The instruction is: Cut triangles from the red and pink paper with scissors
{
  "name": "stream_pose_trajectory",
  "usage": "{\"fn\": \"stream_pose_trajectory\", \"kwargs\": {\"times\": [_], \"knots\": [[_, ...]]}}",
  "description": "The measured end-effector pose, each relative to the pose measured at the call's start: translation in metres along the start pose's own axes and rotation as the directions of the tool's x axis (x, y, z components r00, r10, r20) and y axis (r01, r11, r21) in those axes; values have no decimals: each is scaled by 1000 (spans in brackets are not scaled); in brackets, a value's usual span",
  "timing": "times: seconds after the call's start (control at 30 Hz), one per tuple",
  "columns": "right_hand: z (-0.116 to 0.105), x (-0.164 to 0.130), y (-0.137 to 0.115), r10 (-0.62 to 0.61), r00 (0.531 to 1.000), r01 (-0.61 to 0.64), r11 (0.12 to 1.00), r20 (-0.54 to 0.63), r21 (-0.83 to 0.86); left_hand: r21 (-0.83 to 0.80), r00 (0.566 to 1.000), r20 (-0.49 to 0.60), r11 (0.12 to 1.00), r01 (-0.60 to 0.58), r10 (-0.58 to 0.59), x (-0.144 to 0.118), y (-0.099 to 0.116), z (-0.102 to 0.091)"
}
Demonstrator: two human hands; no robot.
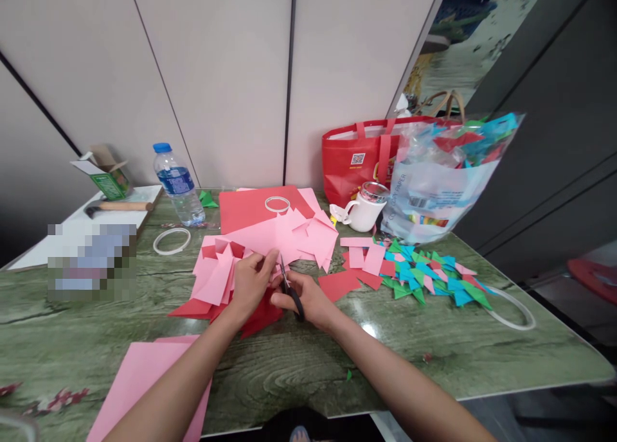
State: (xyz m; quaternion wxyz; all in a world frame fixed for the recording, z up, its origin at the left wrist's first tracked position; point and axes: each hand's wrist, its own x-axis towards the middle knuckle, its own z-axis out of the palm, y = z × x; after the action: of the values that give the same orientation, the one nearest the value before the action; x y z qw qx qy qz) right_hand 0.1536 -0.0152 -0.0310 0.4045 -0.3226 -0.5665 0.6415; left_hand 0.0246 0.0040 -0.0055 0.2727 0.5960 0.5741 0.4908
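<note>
Item 1: left hand point(250, 281), fingers closed in a pinch on a pink paper piece point(270, 262), held just above the table centre.

Item 2: right hand point(308, 299), fingers curled shut through the handles of black scissors point(290, 290); the blades look nearly closed, tips at the paper's edge.

Item 3: pink paper pile point(216, 275) at 9 o'clock of my hands, touching the left one.

Item 4: red paper scraps point(340, 284) at 3 o'clock; green and blue folded triangles point(424, 278) farther on.

Item 5: water bottle point(178, 185) at 11 o'clock, white mug point(364, 211) at 1 o'clock, green marbled table point(289, 358) beneath.

Step, as I judge it: cutting the pink piece. The next snip calls for steady tension from the pinch and blades kept clear of the thumb.
</note>
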Motion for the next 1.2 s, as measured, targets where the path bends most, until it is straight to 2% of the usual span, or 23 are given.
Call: {"fn": "stream_pose_trajectory", "kwargs": {"times": [0.53,0.97,1.2], "knots": [[1,-1,-4,16,1000,-16,1000,12,23,-21,1000,23,1000,5,-5,-1,4,-1],[0,-1,-3,38,999,-38,998,-9,-42,-46,999,33,999,-3,4,1,0,-2],[1,-2,-4,69,997,-69,998,-26,-10,-76,999,44,997,13,-9,1,-2,-1]]}}
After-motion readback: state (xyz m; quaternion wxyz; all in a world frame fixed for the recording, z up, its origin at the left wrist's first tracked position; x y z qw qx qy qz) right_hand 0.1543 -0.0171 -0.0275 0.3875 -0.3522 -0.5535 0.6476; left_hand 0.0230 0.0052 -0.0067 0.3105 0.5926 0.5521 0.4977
